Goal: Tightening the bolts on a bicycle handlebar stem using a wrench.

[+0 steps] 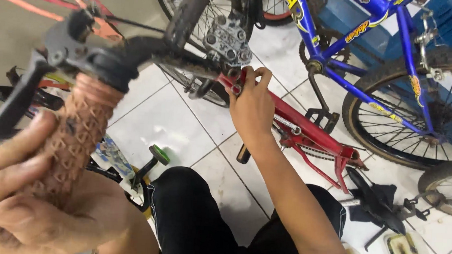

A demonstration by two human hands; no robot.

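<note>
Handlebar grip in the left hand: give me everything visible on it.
The handlebar grip is a worn, brownish-orange rubber sleeve with a raised diamond texture and a ribbed collar at its top. It stands nearly upright, close to the camera and blurred. The left hand wraps its lower end. Above it sit a grey clamp and black brake lever.

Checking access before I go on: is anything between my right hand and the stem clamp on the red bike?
Nothing visible: the right hand already has its fingers on the clamp atop the red frame. The left hand grips the handlebar grip.
</note>
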